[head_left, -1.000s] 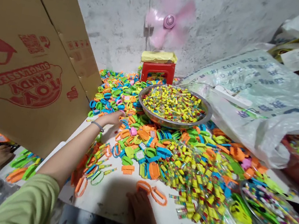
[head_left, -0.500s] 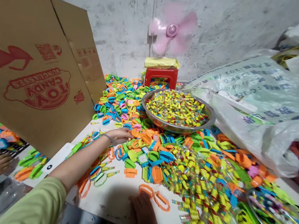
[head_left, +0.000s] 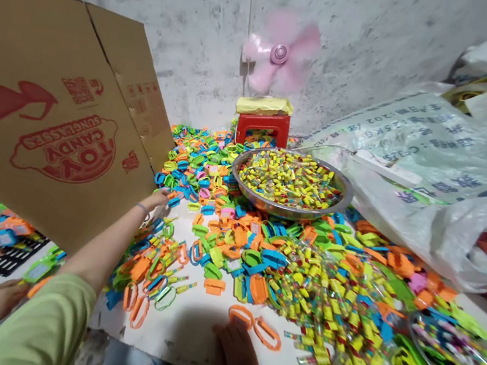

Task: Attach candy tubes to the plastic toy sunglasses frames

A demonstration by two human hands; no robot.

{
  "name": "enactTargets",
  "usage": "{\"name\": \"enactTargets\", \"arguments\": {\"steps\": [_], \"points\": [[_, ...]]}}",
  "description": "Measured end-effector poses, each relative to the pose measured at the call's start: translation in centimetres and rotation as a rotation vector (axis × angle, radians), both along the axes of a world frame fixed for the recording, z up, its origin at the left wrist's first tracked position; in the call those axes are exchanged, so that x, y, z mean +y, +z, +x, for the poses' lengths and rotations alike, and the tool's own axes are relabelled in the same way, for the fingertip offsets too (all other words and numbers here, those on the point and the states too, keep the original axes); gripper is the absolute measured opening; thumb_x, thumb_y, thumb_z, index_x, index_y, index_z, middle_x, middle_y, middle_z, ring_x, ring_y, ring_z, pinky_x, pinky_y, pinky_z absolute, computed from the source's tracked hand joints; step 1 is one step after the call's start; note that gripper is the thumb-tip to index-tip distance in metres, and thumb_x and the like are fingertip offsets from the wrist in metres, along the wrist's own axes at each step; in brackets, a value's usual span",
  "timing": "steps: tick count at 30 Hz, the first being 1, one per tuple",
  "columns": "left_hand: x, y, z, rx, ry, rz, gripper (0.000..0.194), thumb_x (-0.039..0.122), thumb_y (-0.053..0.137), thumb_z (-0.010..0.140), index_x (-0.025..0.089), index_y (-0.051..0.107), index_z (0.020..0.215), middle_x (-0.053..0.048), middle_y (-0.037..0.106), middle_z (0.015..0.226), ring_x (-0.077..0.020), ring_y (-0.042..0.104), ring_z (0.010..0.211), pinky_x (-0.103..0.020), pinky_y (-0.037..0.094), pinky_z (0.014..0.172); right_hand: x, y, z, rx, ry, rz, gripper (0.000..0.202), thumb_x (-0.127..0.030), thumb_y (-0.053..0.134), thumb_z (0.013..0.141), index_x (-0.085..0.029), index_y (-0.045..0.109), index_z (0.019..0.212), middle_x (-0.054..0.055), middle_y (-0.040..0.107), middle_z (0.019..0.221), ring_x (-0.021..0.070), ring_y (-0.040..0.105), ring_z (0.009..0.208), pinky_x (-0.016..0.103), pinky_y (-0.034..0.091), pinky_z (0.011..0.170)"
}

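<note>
Your left hand [head_left: 157,200] is now reaching farther left than half a second ago, leaving the middle heap and hovering by the lower edge of the box [head_left: 59,83], while a co-worker's two hands [head_left: 1,303] at far left are now sitting wider apart. Your left fingers are pointing at the loose pieces [head_left: 187,185] spreading beside the box; you are showing too little of them to tell whether they are pinching anything. Your right hand [head_left: 240,356] is resting low on the table [head_left: 195,330], its fingertips lying at the near edge of an orange ring [head_left: 241,316]; it is in shadow, so whether it is gripping the ring cannot be told. A second ring [head_left: 268,334] is lying just to the right of that one. Between your hands, more rings and tubes are bunching toward the left, and the heap of mixed pieces is running back to the wall. Yellow tubes [head_left: 334,310] are spilling across the table to the right of your right hand. Behind them, a steel bowl [head_left: 347,201] is holding more tubes, and a red stool [head_left: 242,121] is standing behind the bowl.
</note>
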State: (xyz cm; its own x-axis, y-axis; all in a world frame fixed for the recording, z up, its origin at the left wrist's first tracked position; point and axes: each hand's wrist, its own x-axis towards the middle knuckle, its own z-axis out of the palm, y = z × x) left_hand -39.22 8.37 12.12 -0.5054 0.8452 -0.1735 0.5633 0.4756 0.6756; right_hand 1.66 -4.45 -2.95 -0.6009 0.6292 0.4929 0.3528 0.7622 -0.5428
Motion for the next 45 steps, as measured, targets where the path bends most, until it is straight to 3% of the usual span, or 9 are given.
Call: {"name": "enactTargets", "arguments": {"steps": [8, 15, 18, 22, 26, 29, 35, 39, 45], "points": [[-2.2, -2.7, -3.8, 0.221, 0.111, -0.221, 0.035, 0.034, 0.062, 0.092, 0.016, 0.058, 0.122, -0.009, 0.061, 0.121, -0.0232, 0.063, 0.105, -0.042, 0.055, 0.087, 0.4, -0.1, 0.0, -0.035, 0.024, 0.060, 0.040, -0.001, 0.048, 0.082, -0.023, 0.062, 0.112, 0.003, 0.070, 0.096, 0.0235, 0.066, 0.097, 0.037, 0.053, 0.093], [-3.3, 0.4, -3.1, 0.268, 0.078, -0.056, 0.030, 0.036, 0.057, 0.092, 0.013, 0.061, 0.111, -0.009, 0.067, 0.107, -0.0233, 0.063, 0.103, -0.037, 0.052, 0.087, 0.2, 0.9, -0.3, -0.052, 0.013, 0.013, 0.041, 0.000, 0.046, 0.081, -0.022, 0.063, 0.111, 0.004, 0.069, 0.094, 0.0225, 0.065, 0.095, 0.038, 0.051, 0.096], [-6.4, 0.5, 1.8, 0.180, -0.096, 0.015, 0.029, 0.040, 0.060, 0.087, 0.018, 0.066, 0.105, -0.005, 0.071, 0.100, -0.0218, 0.065, 0.098, -0.029, 0.051, 0.085, 0.2, 1.3, -0.2, -0.059, 0.020, -0.017, 0.039, -0.001, 0.045, 0.084, -0.022, 0.063, 0.112, 0.005, 0.069, 0.095, 0.0222, 0.064, 0.095, 0.039, 0.051, 0.096], [-11.5, -2.5, 12.8, -0.023, -0.510, 0.102, 0.027, 0.043, 0.056, 0.089, 0.027, 0.070, 0.105, -0.006, 0.072, 0.101, -0.0223, 0.066, 0.093, -0.032, 0.051, 0.083, 0.3, 1.4, -0.1, -0.090, 0.041, -0.017, 0.037, -0.004, 0.045, 0.085, -0.020, 0.062, 0.114, 0.006, 0.068, 0.095, 0.0239, 0.063, 0.096, 0.043, 0.051, 0.096], [-11.8, -4.7, 18.8, 0.045, -0.612, 0.140, 0.030, 0.040, 0.057, 0.089, 0.028, 0.066, 0.115, -0.007, 0.068, 0.113, -0.0241, 0.063, 0.103, -0.034, 0.049, 0.092, 0.3, 1.1, -0.1, -0.125, 0.043, -0.026, 0.035, -0.005, 0.043, 0.087, -0.020, 0.063, 0.112, 0.007, 0.068, 0.096, 0.0265, 0.062, 0.102, 0.045, 0.052, 0.095], [-8.4, -3.4, 15.4, 0.258, -0.447, 0.184, 0.038, 0.036, 0.056, 0.091, 0.029, 0.056, 0.128, -0.006, 0.059, 0.131, -0.0235, 0.059, 0.115, -0.033, 0.046, 0.099, 0.2, 0.9, 0.0, -0.113, 0.041, -0.005, 0.034, -0.007, 0.044, 0.088, -0.020, 0.064, 0.112, 0.008, 0.068, 0.099, 0.0274, 0.061, 0.107, 0.045, 0.053, 0.094], [0.7, -0.5, 2.2, 0.478, -0.146, -0.042, 0.054, 0.023, 0.069, 0.083, 0.015, 0.051, 0.133, -0.016, 0.050, 0.137, -0.0316, 0.050, 0.126, -0.045, 0.042, 0.106, 0.1, 0.7, 0.0, -0.067, 0.040, 0.006, 0.038, -0.005, 0.045, 0.087, -0.022, 0.064, 0.116, 0.007, 0.069, 0.098, 0.0242, 0.064, 0.098, 0.042, 0.052, 0.094], [3.9, -2.1, -1.9, 0.467, -0.095, -0.180, 0.039, 0.033, 0.061, 0.092, 0.017, 0.055, 0.127, -0.011, 0.057, 0.129, -0.0249, 0.060, 0.111, -0.047, 0.052, 0.092, -0.2, 0.2, 0.0, -0.055, -0.023, 0.009, 0.037, -0.005, 0.045, 0.086, -0.022, 0.064, 0.113, 0.007, 0.070, 0.099, 0.0245, 0.064, 0.100, 0.038, 0.052, 0.094], [5.5, -5.8, -3.9, 0.404, -0.080, -0.150, 0.036, 0.033, 0.061, 0.093, 0.016, 0.057, 0.124, -0.010, 0.061, 0.122, -0.0226, 0.063, 0.105, -0.043, 0.055, 0.088, 0.5, -1.1, -0.2, -0.046, -0.071, 0.223, 0.038, -0.008, 0.052, 0.078, -0.023, 0.063, 0.111, 0.006, 0.071, 0.099, 0.0261, 0.065, 0.095, 0.034, 0.051, 0.091]]}}
